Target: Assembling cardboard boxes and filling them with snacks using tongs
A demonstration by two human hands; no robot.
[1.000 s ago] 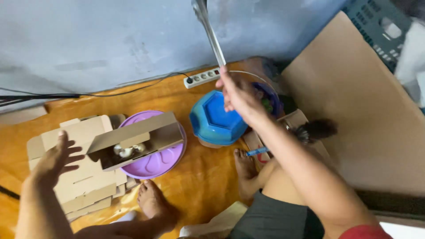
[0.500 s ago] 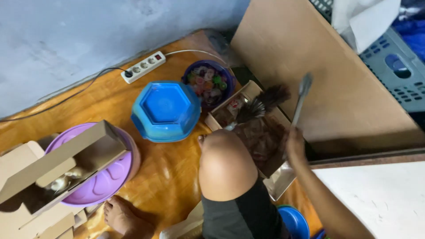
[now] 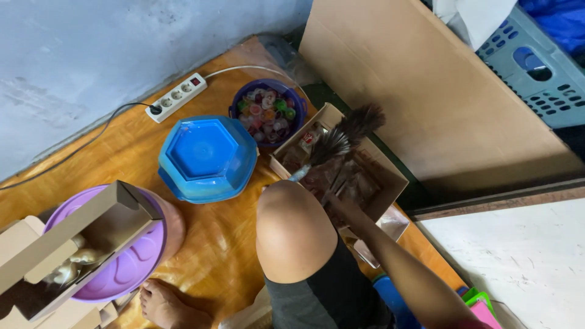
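My right hand (image 3: 340, 204) reaches down past my bent knee (image 3: 294, 226) into an open cardboard box (image 3: 393, 178) of brownish packets. The knee and the packets hide most of the fingers, so I cannot tell what they hold. A dark feather duster (image 3: 346, 137) with a blue handle lies across the box, just above the hand. My left hand is out of view.
An upturned blue hexagonal bowl (image 3: 207, 155) and a purple bowl of colourful caps (image 3: 268, 113) stand left of the box. Behind them lies a white power strip (image 3: 177, 97). At left, a purple basin (image 3: 131, 263) carries a cardboard carton (image 3: 67, 234). A cardboard sheet (image 3: 426, 91) and a grey crate (image 3: 542, 67) are at right.
My right hand, which held a long metal strip up high, has come down into the box of packets. The view has swung right, and my left hand has left the frame.
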